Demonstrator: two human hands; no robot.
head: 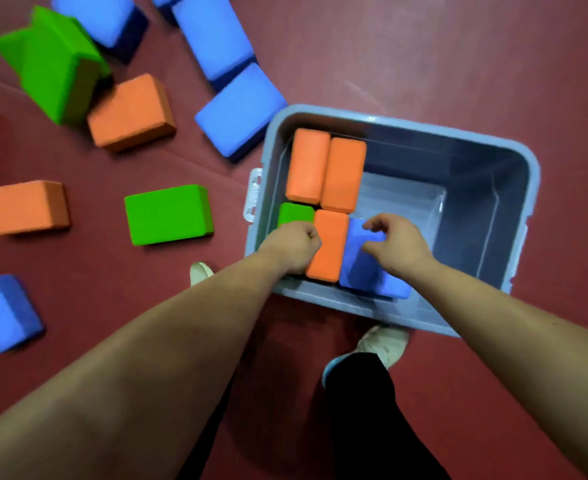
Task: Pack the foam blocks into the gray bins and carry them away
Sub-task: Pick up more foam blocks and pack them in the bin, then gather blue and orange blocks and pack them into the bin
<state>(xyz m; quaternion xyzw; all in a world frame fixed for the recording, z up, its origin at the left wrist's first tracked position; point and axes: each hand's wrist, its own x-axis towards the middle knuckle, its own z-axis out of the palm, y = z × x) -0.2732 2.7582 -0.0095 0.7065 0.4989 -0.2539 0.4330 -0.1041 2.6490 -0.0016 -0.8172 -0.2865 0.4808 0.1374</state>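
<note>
A gray bin [521,188] stands on the red floor in front of me. Inside it, two orange blocks [325,169] stand side by side at the far left. In the near left part sit a green block [294,213], an orange block [329,247] and a blue block [362,268]. My left hand [294,245] is curled into a fist over the green block, against the orange one. My right hand [394,242] grips the blue block's top, which leans on the bin's near wall. The bin's right half is bare.
Loose foam blocks lie on the floor to the left: a green block [168,214], orange blocks [24,207] [131,112], several blue blocks [240,110] [3,313] and a green pile [53,62]. My shoes [384,342] stand just before the bin.
</note>
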